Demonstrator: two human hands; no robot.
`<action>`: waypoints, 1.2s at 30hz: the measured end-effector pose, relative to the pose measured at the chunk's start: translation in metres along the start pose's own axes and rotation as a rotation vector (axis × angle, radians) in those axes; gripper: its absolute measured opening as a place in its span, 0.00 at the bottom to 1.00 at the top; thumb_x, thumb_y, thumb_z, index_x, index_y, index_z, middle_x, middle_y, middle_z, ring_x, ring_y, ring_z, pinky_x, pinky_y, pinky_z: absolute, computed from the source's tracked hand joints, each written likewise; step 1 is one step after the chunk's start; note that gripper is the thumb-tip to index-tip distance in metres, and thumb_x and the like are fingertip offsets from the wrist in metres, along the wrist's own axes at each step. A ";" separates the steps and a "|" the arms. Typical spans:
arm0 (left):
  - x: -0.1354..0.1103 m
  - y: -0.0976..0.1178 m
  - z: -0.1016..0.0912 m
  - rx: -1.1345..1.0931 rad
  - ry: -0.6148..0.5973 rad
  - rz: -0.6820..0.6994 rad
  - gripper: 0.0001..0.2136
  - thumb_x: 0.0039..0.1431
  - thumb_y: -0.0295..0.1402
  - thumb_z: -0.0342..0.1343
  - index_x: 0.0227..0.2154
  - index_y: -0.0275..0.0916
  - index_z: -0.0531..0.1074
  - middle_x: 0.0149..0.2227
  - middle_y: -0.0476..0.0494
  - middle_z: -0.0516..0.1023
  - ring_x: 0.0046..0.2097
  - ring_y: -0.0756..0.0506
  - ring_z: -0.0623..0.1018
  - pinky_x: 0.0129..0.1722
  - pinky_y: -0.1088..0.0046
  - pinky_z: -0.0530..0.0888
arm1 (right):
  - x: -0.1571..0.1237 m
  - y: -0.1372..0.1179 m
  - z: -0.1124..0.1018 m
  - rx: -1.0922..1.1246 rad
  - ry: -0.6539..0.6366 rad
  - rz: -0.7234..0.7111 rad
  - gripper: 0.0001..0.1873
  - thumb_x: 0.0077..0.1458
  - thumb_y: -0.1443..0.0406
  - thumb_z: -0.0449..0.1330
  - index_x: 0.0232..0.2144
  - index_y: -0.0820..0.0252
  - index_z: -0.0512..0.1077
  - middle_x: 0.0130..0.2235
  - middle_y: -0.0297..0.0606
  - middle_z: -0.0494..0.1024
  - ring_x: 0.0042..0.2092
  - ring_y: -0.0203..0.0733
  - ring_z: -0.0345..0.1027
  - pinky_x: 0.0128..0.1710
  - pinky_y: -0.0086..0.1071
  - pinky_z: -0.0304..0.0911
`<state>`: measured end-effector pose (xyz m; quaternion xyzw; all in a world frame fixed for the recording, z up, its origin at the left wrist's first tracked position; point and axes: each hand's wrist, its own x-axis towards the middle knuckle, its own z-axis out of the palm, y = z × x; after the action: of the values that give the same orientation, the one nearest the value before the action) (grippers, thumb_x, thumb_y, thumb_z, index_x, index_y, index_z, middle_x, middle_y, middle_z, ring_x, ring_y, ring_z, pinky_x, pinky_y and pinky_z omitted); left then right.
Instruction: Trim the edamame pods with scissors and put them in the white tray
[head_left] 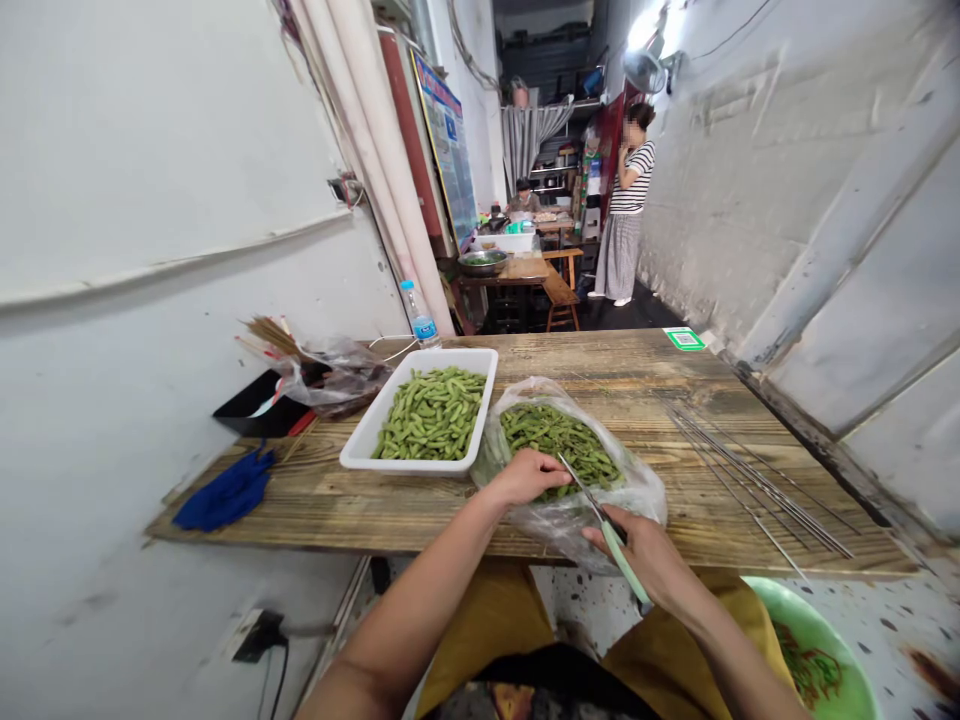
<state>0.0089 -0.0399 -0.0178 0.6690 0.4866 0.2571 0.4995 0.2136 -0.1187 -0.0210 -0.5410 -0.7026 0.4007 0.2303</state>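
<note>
My right hand (pixel 649 555) grips a pair of scissors (pixel 616 550) with pale green handles, its blades pointing up and left. At the blade tips, my left hand (pixel 531 476) is closed in a pinch on an edamame pod, mostly hidden by the fingers. Both hands are over the near side of a clear plastic bag (pixel 637 490), which lies spread open around a heap of edamame pods (pixel 555 432). Left of the bag, a white plastic tub (pixel 360 455) holds a pile of plumper, lighter green edamame (pixel 435 412).
Long metal skewers (pixel 757 480) lie on the wooden table (pixel 450 510) at right. Left are a blue cloth (pixel 229 490), a black tray (pixel 251 405) and a water bottle (pixel 424 325). A green basin (pixel 840 640) is below right. Someone in stripes (pixel 630 200) stands farther back.
</note>
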 end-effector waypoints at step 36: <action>-0.013 0.006 0.032 -0.738 0.373 -0.119 0.17 0.37 0.40 0.67 0.20 0.36 0.64 0.14 0.58 0.59 0.17 0.58 0.54 0.19 0.78 0.51 | 0.004 -0.001 0.016 0.555 -0.148 0.264 0.24 0.49 0.43 0.57 0.28 0.57 0.63 0.17 0.23 0.61 0.13 0.27 0.51 0.10 0.23 0.49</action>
<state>0.0329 -0.0653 -0.0225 0.3576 0.4820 0.5017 0.6230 0.1993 -0.1199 -0.0298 -0.5135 -0.5052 0.6416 0.2635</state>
